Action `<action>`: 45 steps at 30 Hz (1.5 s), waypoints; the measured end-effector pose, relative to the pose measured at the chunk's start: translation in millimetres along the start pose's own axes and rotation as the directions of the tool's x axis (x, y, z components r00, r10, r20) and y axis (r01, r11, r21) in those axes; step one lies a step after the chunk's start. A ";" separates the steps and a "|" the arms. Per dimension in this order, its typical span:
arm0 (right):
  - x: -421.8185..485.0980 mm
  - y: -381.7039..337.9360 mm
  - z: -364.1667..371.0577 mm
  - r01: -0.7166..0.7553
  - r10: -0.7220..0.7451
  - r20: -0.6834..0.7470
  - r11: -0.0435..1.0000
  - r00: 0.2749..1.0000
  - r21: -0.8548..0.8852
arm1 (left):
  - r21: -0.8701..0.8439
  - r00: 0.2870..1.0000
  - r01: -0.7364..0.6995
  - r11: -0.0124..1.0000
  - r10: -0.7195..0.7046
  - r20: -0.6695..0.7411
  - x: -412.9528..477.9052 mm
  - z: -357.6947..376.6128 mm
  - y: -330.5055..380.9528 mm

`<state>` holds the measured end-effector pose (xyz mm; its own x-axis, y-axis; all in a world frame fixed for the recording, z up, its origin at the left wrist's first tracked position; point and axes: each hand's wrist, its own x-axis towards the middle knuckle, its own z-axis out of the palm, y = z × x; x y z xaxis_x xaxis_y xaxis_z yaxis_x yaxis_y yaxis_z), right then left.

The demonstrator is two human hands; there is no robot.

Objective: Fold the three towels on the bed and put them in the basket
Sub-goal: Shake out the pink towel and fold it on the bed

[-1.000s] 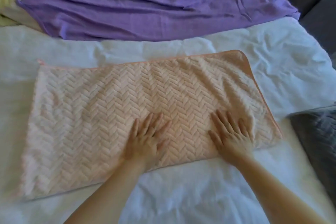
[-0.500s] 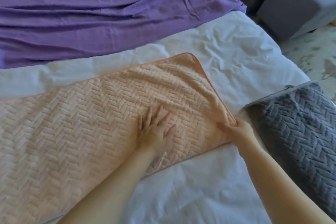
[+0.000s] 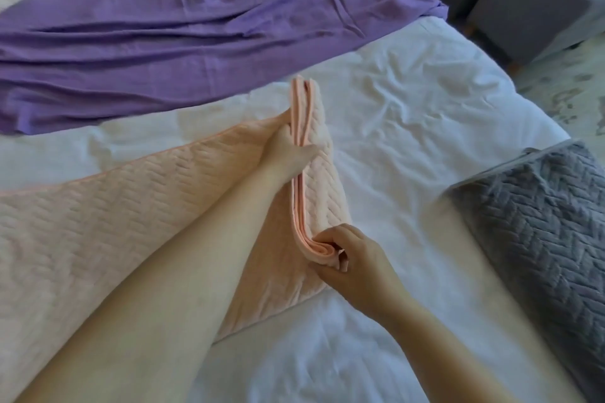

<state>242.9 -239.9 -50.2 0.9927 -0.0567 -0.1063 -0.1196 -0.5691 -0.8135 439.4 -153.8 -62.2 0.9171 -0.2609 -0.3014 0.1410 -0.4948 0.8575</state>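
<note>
Both grips are clenched on the peach towel [image 3: 98, 222]: the left grip [image 3: 288, 154] holds the far part of its raised right end, thumb on the near face, and the right grip [image 3: 353, 268] pinches the near corner, where the layers curl over. The left fingers sit behind the raised cloth and cannot be seen. The towel's remaining length lies flat on the bed [image 3: 409, 124], under the left forearm, and its left end is cut off by the frame edge. A purple towel [image 3: 196, 26] lies crumpled across the far side, also cut off at the left. A grey towel [image 3: 540, 222] lies at the right, running out of view. A grey box [image 3: 523, 3] stands past the bed's corner, blurred.

Half a second ago the left grip lay flat and released on the towel, which was spread level. Now that end stands on edge.
</note>
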 end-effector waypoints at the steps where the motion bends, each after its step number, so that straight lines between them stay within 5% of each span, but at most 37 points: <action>1: 1.4 -7.4 5.0 0.038 -0.038 0.008 0.999 0.999 0.007 | -0.080 0.998 -0.065 0.995 0.063 -0.025 -5.9 -18.2 -7.4; 4: 5.2 -32.1 37.8 0.226 -0.220 0.121 0.974 0.968 -0.030 | -0.321 0.994 -0.082 0.944 0.056 -0.089 -33.0 -73.8 -46.0; 11: 6.1 -51.4 123.3 0.369 -0.255 0.450 0.911 0.856 -0.186 | -0.523 0.881 0.345 0.779 -0.461 -0.105 -57.1 -130.3 -148.6; 13: 4.8 -50.6 123.9 0.360 -0.240 0.475 0.916 0.846 -0.178 | -0.424 0.896 0.263 0.867 -0.382 -0.226 -53.6 -134.2 -151.1; 16: 2.3 -45.6 103.6 0.387 -0.288 0.312 0.863 0.905 -0.325 | -0.193 0.941 0.122 0.974 -0.175 -0.289 -46.0 -133.8 -139.8; 19: -4.6 -30.0 81.2 0.319 -0.268 0.173 0.794 0.948 -0.517 | -0.223 0.947 0.126 0.967 -0.184 -0.262 -36.7 -136.8 -125.4; 24: -19.3 -2.4 91.3 0.273 -0.339 -0.077 0.853 0.937 -0.445 | -0.246 0.902 -0.122 0.962 0.004 -0.432 -31.7 -152.1 -114.7; 26: -22.0 2.5 101.5 0.350 -0.414 -0.056 0.827 0.909 -0.440 | -0.233 0.889 -0.119 0.965 -0.001 -0.458 -36.5 -158.3 -123.9; 30: -23.7 9.7 113.3 0.398 -0.425 0.073 0.755 0.902 -0.521 | -0.121 0.941 0.113 0.986 -0.146 -0.304 -54.4 -161.9 -153.4; 35: -28.7 14.9 110.5 0.305 -0.356 0.007 0.791 0.935 -0.531 | -0.092 0.990 -0.002 0.996 -0.011 -0.142 -111.8 -146.3 -167.7; 45: -25.7 8.8 90.9 0.335 -0.336 0.071 0.848 0.939 -0.411 | 0.036 0.951 -0.064 0.997 0.072 -0.300 -131.1 -124.8 -177.5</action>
<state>215.1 -168.8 -106.6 0.9715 0.1963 0.1331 0.2367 -0.8387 -0.4904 340.7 71.7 -122.9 0.9944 -0.0351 -0.1000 0.0686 -0.5062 0.8597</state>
